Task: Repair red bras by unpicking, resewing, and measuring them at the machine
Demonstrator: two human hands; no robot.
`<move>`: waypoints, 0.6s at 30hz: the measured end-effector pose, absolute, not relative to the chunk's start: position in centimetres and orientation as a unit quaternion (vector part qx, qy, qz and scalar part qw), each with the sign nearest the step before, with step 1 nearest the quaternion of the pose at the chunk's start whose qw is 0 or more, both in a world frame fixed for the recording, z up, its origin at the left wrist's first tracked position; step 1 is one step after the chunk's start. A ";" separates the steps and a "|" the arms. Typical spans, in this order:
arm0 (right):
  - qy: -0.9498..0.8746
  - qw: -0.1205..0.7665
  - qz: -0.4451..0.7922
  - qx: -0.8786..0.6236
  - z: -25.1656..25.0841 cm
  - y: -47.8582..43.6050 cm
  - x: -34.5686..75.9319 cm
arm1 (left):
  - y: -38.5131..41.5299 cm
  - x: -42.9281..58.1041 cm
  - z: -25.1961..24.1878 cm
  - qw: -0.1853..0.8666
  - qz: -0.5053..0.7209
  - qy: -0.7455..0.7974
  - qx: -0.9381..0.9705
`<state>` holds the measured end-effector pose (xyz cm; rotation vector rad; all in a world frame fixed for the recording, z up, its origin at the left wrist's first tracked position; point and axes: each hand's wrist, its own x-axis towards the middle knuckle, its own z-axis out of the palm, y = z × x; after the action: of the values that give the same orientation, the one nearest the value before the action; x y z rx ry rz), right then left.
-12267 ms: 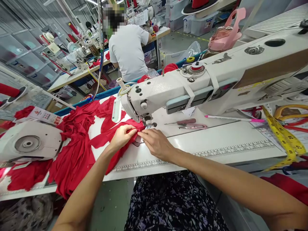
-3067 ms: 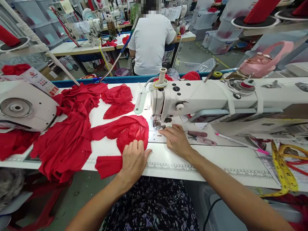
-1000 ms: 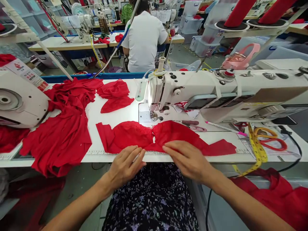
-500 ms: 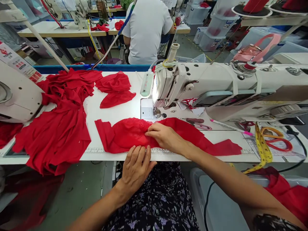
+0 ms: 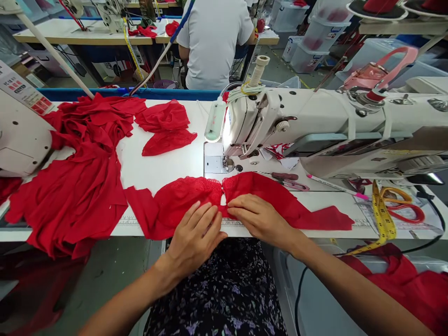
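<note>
A red lace bra piece [image 5: 189, 191] lies across the front of the sewing table [image 5: 168, 163], its two cups side by side with a small gap between their lace edges. My left hand [image 5: 196, 235] rests on the lower edge of the left cup, fingers stretched out over the cloth. Bent fingers of my right hand [image 5: 261, 219] close on the bottom of the right cup beside the gap; the thumb is hidden. Just behind the cloth is the presser foot of the white sewing machine [image 5: 241, 121]. A printed ruler strip [image 5: 234, 223] runs along the table edge.
Red fabric pieces [image 5: 84, 172] are heaped at left, overhanging the edge. A smaller red lace piece [image 5: 168, 142] lies behind. At right are a seam ripper [image 5: 285, 176], a pink-tipped pen [image 5: 336, 186], scissors [image 5: 406, 212] and a yellow tape measure [image 5: 381, 214]. A co-worker [image 5: 215, 46] sits ahead.
My right hand has shifted right and down from the middle lace, uncovering the gap between the cups. My left hand has moved up onto the cloth. The left cup now lies lower and farther left.
</note>
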<state>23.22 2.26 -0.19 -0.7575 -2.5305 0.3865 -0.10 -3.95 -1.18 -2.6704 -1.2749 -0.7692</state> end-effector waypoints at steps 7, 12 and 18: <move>-0.905 0.212 0.138 -0.342 -1.2 1.3 24.5 | -3.3 -1.2 -2.2 0.007 -0.141 -0.461 -0.876; -0.886 0.236 0.183 -0.354 -0.2 1.6 24.5 | -2.9 -1.4 -1.0 -0.008 -0.148 -0.434 -0.889; -0.914 0.188 0.093 -0.347 -0.6 1.7 24.1 | -1.5 -1.1 -1.0 -0.004 -0.187 -0.435 -0.881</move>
<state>24.09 1.73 -0.57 -0.9751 -2.5728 0.2621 -1.15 -1.47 -0.98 -2.7746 -1.3694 -0.5898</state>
